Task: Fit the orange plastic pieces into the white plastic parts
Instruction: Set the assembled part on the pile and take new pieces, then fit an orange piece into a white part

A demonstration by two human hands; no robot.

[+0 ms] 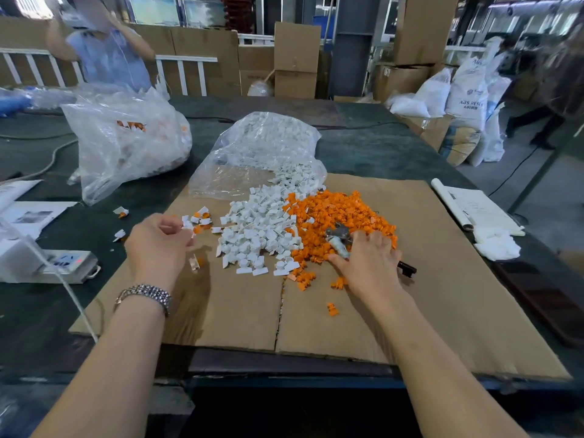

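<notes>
Orange pieces [341, 213] lie under the tool-gripping right hand [368, 263]; left hand [158, 245] pinches a white part [187, 223].

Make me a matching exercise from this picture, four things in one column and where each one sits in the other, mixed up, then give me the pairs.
Things
1. orange pieces
2. white parts
3. left hand
4. rolled paper sheets

Places
A. at the right edge of the cardboard sheet
B. heaped in the middle of the cardboard, spilling from a clear bag
C. heaped right of the white heap, under the right hand
D. near a few assembled pieces on the left

Pairs: 1-C, 2-B, 3-D, 4-A
</notes>
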